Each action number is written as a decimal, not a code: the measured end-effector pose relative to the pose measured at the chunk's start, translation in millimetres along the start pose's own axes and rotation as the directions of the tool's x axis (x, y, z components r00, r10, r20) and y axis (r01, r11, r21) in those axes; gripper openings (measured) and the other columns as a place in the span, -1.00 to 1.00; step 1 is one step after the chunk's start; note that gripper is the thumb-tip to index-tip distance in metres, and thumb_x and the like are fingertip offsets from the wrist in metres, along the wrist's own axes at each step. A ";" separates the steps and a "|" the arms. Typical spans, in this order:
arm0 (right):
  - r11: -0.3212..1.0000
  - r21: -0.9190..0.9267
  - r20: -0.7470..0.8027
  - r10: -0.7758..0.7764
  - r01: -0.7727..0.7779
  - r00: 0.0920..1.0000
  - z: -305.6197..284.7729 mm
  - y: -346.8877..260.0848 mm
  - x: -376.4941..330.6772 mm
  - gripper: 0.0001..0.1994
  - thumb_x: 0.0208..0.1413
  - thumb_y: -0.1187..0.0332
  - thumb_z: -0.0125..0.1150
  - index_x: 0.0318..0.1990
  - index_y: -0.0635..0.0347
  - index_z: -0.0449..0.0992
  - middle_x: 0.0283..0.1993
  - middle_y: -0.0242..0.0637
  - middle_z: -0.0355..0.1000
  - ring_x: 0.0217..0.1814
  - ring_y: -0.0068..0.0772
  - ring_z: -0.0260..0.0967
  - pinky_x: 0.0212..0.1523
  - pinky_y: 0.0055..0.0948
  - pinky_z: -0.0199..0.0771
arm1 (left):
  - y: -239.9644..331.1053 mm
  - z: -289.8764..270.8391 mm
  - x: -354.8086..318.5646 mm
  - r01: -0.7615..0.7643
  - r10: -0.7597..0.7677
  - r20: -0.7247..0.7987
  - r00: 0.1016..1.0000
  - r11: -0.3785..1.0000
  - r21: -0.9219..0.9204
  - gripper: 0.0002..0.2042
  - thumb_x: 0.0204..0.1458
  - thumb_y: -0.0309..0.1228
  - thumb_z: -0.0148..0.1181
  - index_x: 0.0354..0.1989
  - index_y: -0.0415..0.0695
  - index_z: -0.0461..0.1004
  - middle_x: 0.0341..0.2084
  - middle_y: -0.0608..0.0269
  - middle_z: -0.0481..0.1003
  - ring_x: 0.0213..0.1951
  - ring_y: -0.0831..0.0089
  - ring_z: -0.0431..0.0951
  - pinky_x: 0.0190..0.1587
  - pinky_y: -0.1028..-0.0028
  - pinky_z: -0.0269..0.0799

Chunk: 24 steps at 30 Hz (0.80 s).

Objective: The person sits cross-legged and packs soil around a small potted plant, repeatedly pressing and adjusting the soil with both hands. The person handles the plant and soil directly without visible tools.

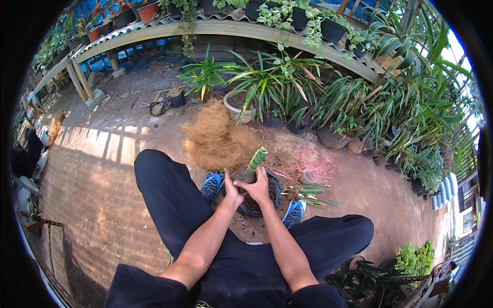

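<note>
Both of my hands are closed round a dark soil ball [244, 177], from which an upright green snake plant cutting [256, 160] with pale edges sticks out. My left hand [232, 189] presses on its left side, and my right hand [258, 187] wraps its right side, thumbs close together. Directly beneath is a black pot or bag [278, 191] with dark soil in it, between my blue shoes; my hands hide part of it. More cut snake plant leaves [309, 196] lie on the ground to the right of it.
A heap of brown coconut fibre [215, 136] lies just beyond my hands. Pink plastic string [321, 167] is tangled around a clear plastic cup [309, 176] on the right. Farther back stand a white pot [236, 109], leafy plants and a raised plant shelf [231, 29].
</note>
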State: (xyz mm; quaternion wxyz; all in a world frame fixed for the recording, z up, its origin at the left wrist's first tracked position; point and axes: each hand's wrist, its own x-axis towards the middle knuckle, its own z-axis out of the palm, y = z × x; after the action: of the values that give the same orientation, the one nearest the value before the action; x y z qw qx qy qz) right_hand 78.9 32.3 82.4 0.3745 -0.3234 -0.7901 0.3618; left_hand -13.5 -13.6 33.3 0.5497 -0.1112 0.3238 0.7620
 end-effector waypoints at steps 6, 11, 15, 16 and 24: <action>0.959 0.271 0.098 0.063 -0.088 0.993 -3.3 -4.3 0.8 -0.30 -0.44 0.31 0.66 0.01 0.24 0.51 -0.05 -0.21 0.50 -0.02 -0.33 0.48 0.01 -0.36 0.48 | -6.6 1.4 -3.4 -0.052 0.048 0.043 0.998 0.993 0.105 -0.29 0.13 0.34 -0.19 -0.02 -0.12 0.48 -0.14 0.16 0.56 -0.14 0.26 0.58 -0.09 0.25 0.52; 0.943 0.316 0.072 0.087 -0.106 0.994 2.0 -4.1 0.2 -0.42 -0.38 0.32 0.64 -0.07 0.23 0.59 -0.12 -0.22 0.54 -0.07 -0.37 0.51 -0.02 -0.38 0.49 | -8.7 -6.3 4.8 -0.079 0.085 -0.063 0.994 0.992 0.095 -0.31 0.11 0.30 -0.06 -0.05 -0.18 0.48 -0.17 0.14 0.55 -0.16 0.31 0.58 -0.11 0.30 0.53; 0.956 0.277 0.038 0.089 -0.096 0.995 4.2 -1.5 1.2 -0.43 -0.35 0.28 0.63 -0.07 0.23 0.59 -0.13 -0.19 0.55 -0.09 -0.34 0.52 -0.01 -0.36 0.49 | -13.1 -6.0 6.5 -0.133 0.137 -0.043 0.990 0.986 0.098 -0.36 0.14 0.26 -0.05 -0.06 -0.17 0.49 -0.19 0.18 0.55 -0.16 0.34 0.57 -0.11 0.32 0.52; 0.962 0.249 0.039 0.109 -0.116 0.993 5.2 -1.5 0.8 -0.43 -0.34 0.26 0.62 -0.07 0.23 0.59 -0.12 -0.19 0.55 -0.09 -0.32 0.52 -0.01 -0.36 0.49 | -13.9 -5.3 5.9 -0.128 0.132 -0.044 0.990 0.988 0.083 -0.37 0.15 0.23 -0.05 -0.07 -0.17 0.49 -0.19 0.19 0.55 -0.16 0.34 0.57 -0.10 0.32 0.52; 0.986 0.164 -0.118 0.034 -0.015 0.992 17.6 2.1 -1.3 -0.55 -0.21 0.36 0.48 -0.08 0.25 0.58 -0.07 -0.10 0.54 0.00 -0.17 0.50 0.06 -0.31 0.45 | -16.1 2.3 4.5 -0.147 0.153 0.103 0.983 0.987 -0.060 -0.56 0.28 0.03 -0.10 -0.09 -0.11 0.50 -0.18 0.23 0.54 -0.16 0.36 0.55 -0.05 0.36 0.49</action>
State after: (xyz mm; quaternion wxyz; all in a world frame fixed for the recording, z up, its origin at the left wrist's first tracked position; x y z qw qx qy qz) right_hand 65.6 26.6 72.2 0.4421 -0.3228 -0.7298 0.4095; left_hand -0.1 -5.7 26.7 0.5044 -0.0595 0.2813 0.8142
